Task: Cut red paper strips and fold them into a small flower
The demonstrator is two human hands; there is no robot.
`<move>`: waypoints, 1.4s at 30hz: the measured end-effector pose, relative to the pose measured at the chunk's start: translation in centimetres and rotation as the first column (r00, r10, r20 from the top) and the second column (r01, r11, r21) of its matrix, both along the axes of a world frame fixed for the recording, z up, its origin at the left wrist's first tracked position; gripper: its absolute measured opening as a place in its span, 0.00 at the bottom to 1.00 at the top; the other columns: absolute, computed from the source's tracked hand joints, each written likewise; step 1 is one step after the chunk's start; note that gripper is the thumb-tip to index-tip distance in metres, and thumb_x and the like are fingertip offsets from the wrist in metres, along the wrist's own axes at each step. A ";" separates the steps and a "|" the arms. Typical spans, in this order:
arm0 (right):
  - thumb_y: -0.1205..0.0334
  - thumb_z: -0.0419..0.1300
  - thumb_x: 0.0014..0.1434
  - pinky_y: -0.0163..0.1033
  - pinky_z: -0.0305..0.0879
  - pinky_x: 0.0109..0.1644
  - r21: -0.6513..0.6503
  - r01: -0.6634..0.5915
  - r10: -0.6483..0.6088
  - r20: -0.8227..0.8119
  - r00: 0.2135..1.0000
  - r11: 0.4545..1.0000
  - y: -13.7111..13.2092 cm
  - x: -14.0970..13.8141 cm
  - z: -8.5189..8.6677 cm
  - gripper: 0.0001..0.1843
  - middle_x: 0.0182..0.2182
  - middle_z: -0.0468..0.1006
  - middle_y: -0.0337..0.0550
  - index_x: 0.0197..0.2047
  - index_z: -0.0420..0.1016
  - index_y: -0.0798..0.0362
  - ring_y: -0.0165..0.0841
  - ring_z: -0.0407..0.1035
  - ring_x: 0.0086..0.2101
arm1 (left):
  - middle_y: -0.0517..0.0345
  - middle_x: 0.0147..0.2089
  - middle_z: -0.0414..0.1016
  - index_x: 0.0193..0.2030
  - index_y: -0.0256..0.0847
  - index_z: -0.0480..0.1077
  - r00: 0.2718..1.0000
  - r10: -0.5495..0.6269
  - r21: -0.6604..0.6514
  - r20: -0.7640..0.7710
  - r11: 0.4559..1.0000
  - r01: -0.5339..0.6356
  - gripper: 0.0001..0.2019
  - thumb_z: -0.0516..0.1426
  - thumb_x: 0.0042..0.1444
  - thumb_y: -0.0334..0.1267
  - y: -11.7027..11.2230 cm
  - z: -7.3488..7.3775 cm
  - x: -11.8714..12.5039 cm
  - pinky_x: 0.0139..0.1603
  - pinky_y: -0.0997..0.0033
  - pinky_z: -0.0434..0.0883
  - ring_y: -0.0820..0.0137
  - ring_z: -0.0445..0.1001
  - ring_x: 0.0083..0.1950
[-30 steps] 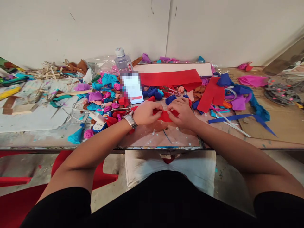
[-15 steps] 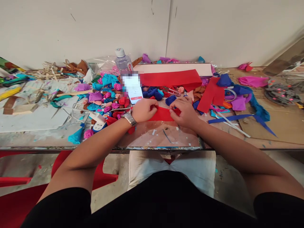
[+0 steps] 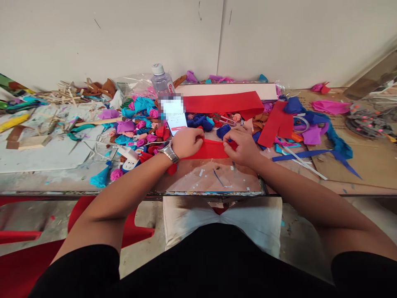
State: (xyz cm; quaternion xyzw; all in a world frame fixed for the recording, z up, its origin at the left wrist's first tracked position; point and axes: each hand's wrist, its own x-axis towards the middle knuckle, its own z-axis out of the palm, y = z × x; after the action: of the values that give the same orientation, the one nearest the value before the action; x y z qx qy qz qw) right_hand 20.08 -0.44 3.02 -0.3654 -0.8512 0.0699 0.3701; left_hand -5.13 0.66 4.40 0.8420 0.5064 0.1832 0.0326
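Observation:
A strip of red crepe paper (image 3: 211,150) is stretched flat between my two hands over the worktable (image 3: 201,178). My left hand (image 3: 187,142), with a metal watch on its wrist, is closed on the strip's left end. My right hand (image 3: 243,145) pinches the right end with its fingers curled. Just beyond my hands lie a phone (image 3: 175,118) with a lit screen and several small rolled paper flowers (image 3: 141,124) in blue, pink, purple and red.
A plastic water bottle (image 3: 161,82) stands behind the phone. A large red paper sheet (image 3: 223,102) lies over a white board at the back. Blue and purple paper scraps (image 3: 313,128) spread to the right. Wooden sticks (image 3: 68,93), a teal-handled tool (image 3: 79,129) and wire lie left.
My hands have drawn apart, pulling the bunched red paper out into a longer flat strip. They have also shifted slightly away from me toward the phone.

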 end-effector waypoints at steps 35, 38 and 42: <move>0.61 0.62 0.68 0.51 0.60 0.54 0.078 -0.156 0.151 0.068 0.986 0.985 -0.4 -0.5 -0.4 0.07 0.36 0.87 0.37 0.41 0.83 0.46 0.41 0.75 0.44 | 0.63 0.27 0.71 0.38 0.37 0.79 0.900 -0.291 -0.336 0.324 0.854 0.397 0.11 0.54 0.58 0.34 -1.3 0.5 1.1 0.32 0.70 0.58 0.74 0.63 0.28; 0.61 0.61 0.68 0.52 0.60 0.55 0.077 -0.148 0.141 0.081 0.987 0.986 -0.3 -0.5 -0.5 0.08 0.37 0.88 0.38 0.41 0.84 0.45 0.41 0.75 0.44 | 0.62 0.30 0.75 0.41 0.38 0.79 0.910 -0.284 -0.347 0.301 0.856 0.382 0.13 0.53 0.58 0.34 -1.1 0.4 1.0 0.34 0.70 0.61 0.73 0.66 0.30; 0.61 0.61 0.69 0.52 0.60 0.56 0.106 -0.142 0.134 0.079 0.988 0.984 -0.3 -0.4 -0.5 0.09 0.36 0.87 0.39 0.40 0.84 0.46 0.40 0.75 0.44 | 0.61 0.33 0.76 0.43 0.38 0.78 0.919 -0.302 -0.333 0.255 0.865 0.377 0.13 0.52 0.59 0.34 -1.1 0.5 0.9 0.37 0.69 0.63 0.71 0.68 0.33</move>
State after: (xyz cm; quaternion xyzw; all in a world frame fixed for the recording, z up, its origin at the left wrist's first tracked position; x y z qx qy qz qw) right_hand 19.67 -0.74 2.48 -0.2865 -0.8898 0.0350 0.3535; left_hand -4.28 -0.40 4.88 0.8741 0.3696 0.1556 0.2740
